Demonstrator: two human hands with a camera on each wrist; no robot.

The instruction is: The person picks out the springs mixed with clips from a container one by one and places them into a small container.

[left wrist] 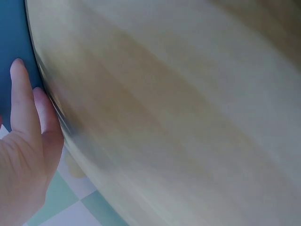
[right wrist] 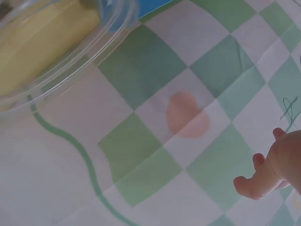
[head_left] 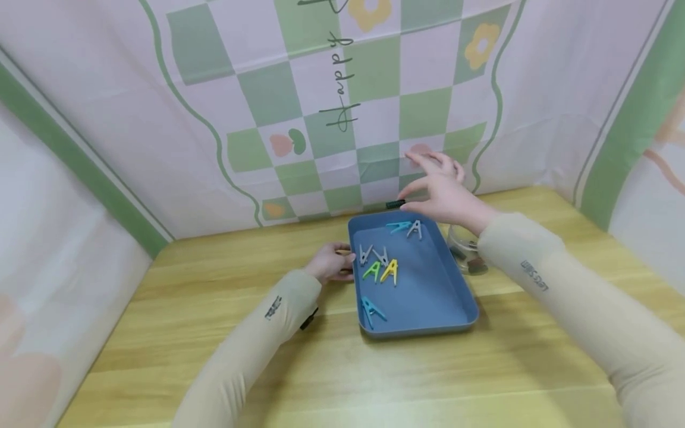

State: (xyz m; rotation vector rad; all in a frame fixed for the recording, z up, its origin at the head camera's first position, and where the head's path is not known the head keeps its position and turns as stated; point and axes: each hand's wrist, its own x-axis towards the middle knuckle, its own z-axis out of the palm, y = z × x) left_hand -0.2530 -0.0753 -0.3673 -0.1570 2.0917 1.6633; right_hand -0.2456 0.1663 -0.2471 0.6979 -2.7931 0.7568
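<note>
A blue tray (head_left: 428,297) holds several plastic clothespins: a yellow clothespin (head_left: 391,271), a green clothespin (head_left: 373,271), grey ones such as the grey clothespin (head_left: 415,229), and blue ones such as the blue clothespin (head_left: 373,310). My left hand (head_left: 330,261) rests against the tray's left side. In the left wrist view its fingers (left wrist: 23,101) lie straight along the blue wall. Above the tray's far right corner, my right hand (head_left: 440,191) hovers with spread fingers. A small dark object (head_left: 395,204) shows by its thumb; whether they touch, I cannot tell.
A clear round container (head_left: 464,252) with dark items inside stands against the tray's right side, partly behind my right sleeve. Its transparent rim (right wrist: 75,70) also appears in the right wrist view. Behind the wooden table (head_left: 241,356) hangs a checkered cloth (head_left: 321,119).
</note>
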